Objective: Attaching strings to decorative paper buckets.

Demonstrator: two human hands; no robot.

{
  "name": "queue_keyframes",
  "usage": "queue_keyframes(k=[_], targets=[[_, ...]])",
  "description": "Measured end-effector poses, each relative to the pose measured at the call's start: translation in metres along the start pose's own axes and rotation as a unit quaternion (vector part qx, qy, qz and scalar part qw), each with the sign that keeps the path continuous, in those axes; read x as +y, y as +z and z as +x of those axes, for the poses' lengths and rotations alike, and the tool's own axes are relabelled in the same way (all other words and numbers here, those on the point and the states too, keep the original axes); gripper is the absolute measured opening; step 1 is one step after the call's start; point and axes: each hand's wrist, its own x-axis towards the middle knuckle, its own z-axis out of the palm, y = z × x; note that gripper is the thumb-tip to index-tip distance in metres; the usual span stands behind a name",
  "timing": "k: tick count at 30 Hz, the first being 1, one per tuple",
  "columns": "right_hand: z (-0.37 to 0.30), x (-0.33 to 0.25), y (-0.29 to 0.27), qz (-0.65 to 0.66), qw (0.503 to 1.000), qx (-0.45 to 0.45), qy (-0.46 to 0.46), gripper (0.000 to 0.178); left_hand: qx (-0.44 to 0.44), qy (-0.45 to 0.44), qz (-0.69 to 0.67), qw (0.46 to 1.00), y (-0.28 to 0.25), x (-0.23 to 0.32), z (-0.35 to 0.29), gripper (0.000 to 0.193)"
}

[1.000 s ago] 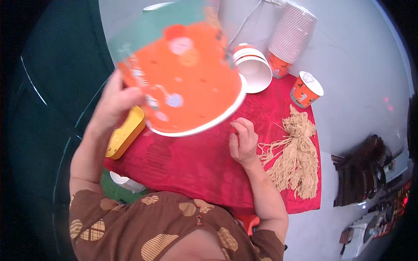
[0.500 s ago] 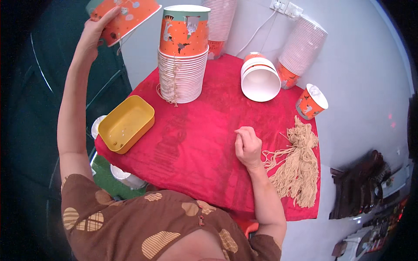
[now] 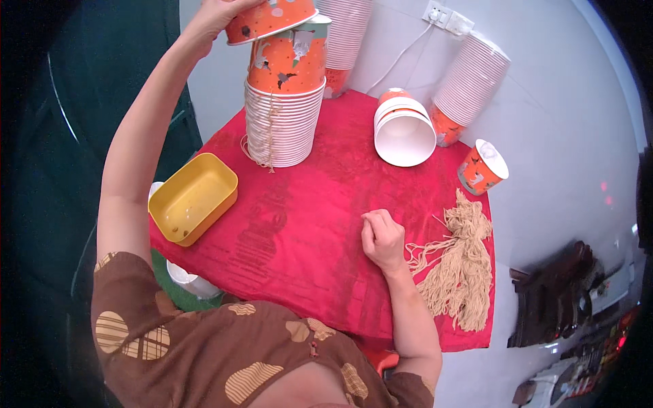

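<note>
High at the upper left, my left hand (image 3: 221, 15) grips an orange paper bucket (image 3: 272, 19), rim down. The bucket sits at a slant over the top of a tall stack of upside-down paper buckets (image 3: 286, 129), partly covering it. Twine hangs down the stack's side. My right hand (image 3: 383, 238) rests closed on the red tablecloth (image 3: 306, 224), its fingers curled and its palm hidden. Beside that hand lies a bundle of tan twine (image 3: 466, 265) with loose strands spreading toward it.
A yellow plastic tub (image 3: 194, 200) stands at the left table edge. Several nested buckets (image 3: 406, 136) lie on their side at the back. Wrapped stacks (image 3: 473, 78) lean by the wall, and a single orange bucket (image 3: 481, 170) stands at the right.
My left hand has swung right with the orange bucket, bringing it from beside the tall stack to over its top. My right hand stays closed in nearly the same place.
</note>
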Motion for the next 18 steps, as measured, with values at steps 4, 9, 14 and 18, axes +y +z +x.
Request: queue_keyframes(k=[4,9,14,18], targets=[[0.002,-0.001,0.002,0.008,1.0,0.001,-0.009,0.01,-0.073,0.023,-0.09,0.993,0.005,0.01,0.0,0.065],[0.002,0.0,0.003,0.011,1.0,-0.001,-0.014,0.011,-0.097,0.053,-0.06,0.992,0.01,0.017,0.0,0.059],[0.001,0.002,0.003,0.009,1.0,-0.001,-0.005,0.012,-0.112,0.072,-0.092,0.987,0.023,0.01,0.002,0.047],[0.001,0.002,0.003,0.015,1.0,-0.008,0.005,0.013,-0.095,0.095,-0.018,0.991,0.028,-0.027,0.009,0.066]])
